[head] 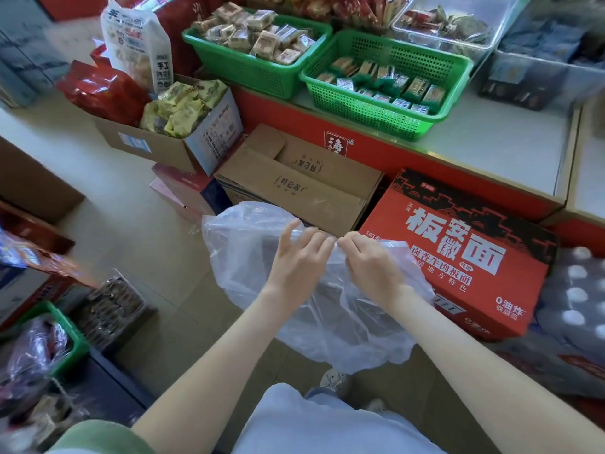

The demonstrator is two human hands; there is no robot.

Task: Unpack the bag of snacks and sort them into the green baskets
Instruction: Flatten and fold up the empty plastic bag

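Limp, clear, crumpled plastic bag [248, 267], rim pinched by left hand [296, 262] and right hand [371, 262]

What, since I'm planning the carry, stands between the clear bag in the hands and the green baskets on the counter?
Nothing visible. The left hand and right hand hold the clear bag up; the cardboard box and red carton sit lower, against the counter. The green baskets are open-topped.
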